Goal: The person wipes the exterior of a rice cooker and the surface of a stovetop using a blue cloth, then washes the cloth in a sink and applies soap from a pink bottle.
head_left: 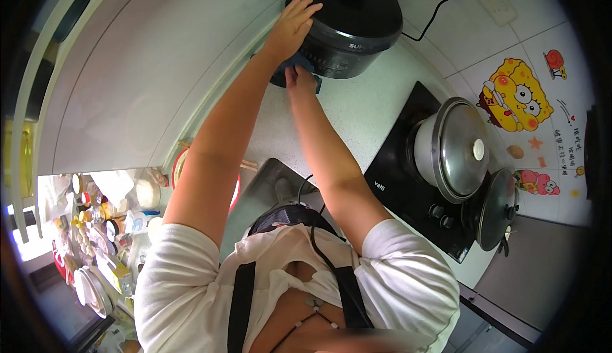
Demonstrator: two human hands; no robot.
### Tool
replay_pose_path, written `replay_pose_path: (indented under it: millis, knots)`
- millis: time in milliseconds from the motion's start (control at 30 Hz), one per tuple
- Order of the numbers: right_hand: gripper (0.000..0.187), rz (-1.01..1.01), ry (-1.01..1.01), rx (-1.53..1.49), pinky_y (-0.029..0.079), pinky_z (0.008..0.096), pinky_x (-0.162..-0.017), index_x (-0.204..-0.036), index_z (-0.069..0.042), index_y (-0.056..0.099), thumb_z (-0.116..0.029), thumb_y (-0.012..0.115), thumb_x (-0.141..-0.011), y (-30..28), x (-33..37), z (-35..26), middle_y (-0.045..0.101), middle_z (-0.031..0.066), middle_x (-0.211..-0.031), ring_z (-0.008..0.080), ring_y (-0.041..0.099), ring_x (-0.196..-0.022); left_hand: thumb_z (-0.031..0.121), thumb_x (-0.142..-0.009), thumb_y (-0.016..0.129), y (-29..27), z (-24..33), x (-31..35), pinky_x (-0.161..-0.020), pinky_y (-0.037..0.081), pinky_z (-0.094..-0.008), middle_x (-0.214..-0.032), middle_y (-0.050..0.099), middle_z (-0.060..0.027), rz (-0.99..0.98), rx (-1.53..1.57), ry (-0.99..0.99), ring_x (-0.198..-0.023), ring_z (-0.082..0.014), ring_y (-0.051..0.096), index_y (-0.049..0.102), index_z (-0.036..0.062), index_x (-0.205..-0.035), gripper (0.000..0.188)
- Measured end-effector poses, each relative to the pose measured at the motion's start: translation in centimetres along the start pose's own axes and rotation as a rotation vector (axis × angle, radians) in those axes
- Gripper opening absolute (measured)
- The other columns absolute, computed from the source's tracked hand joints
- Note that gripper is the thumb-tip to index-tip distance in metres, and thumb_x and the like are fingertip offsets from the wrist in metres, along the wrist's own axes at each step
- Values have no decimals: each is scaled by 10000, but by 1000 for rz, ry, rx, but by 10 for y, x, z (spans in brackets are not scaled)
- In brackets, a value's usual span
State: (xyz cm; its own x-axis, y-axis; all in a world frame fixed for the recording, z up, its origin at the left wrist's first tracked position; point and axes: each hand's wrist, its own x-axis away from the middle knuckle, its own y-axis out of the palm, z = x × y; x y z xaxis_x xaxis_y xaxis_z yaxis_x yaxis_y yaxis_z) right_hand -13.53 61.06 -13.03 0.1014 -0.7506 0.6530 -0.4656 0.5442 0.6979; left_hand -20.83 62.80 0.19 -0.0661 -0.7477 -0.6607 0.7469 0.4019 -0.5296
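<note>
A black electric cooker [347, 66] with a rounded lid [376, 18] stands at the far end of the white countertop. My left hand [293, 29] lies against the cooker's left side, its fingers stretched out over the lid's edge. Closer to me, my right hand [301, 82] is closed on a dark blue cloth [299, 62] at the cooker's front left foot. One end of the cloth hangs out beside my fingers. My left wrist and the cooker hide part of the cloth.
To the right, a lidded steel pot [460, 152] sits on a black gas hob [408, 181], with a lidded dark pan [498, 209] nearer me. A black power cord [437, 18] runs to the wall socket. Bowl, chopsticks and sink [264, 190] lie below my left arm.
</note>
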Motion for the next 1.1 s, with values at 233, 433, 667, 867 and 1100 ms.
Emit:
replay_pose_path:
  millis: [233, 433, 667, 867, 1100]
  knots:
    - [255, 67, -369, 347, 489, 288, -699, -1023, -37, 482, 34, 533, -783, -50, 30, -77, 513, 90, -913, 173, 515, -743, 143, -909, 378, -1, 4, 0, -1057, 174, -411, -1372, 344, -124, -26, 24, -26, -1306, -337, 216, 467, 114, -1253, 357]
    - [407, -56, -1093, 674, 421, 258, -797, -1181, 19, 435, 27, 515, -782, 1, 75, -98, 478, 121, -1076, 183, 506, -844, 149, -917, 372, 1, 2, 0, -1056, 173, -408, -1376, 333, -135, -20, 1, -9, -1307, -347, 211, 457, 108, -1261, 357]
    - [501, 85, -1324, 1050, 235, 338, -1035, -1279, 69, 332, -22, 457, -803, -26, 25, -104, 297, 261, -1346, 363, 328, -1235, 126, -895, 390, 1, 8, -1, -1045, 211, -403, -1344, 377, -129, 7, -3, -24, -1287, -345, 253, 479, 103, -1237, 353]
    - [448, 63, -647, 876, 282, 298, -1007, -1280, 61, 359, -39, 404, -846, -56, -23, -142, 417, 220, -1296, 298, 397, -1210, 131, -898, 386, 4, 10, -3, -1053, 193, -396, -1361, 358, -120, -20, -22, -45, -1303, -331, 226, 473, 107, -1245, 359]
    - [422, -166, -1146, 900, 302, 297, -987, -1282, 8, 389, -69, 397, -867, -8, 34, -151, 428, 218, -1288, 322, 425, -1181, 135, -905, 374, 2, 13, 0, -1060, 173, -392, -1380, 328, -117, -32, -36, -67, -1317, -320, 198, 458, 106, -1256, 362]
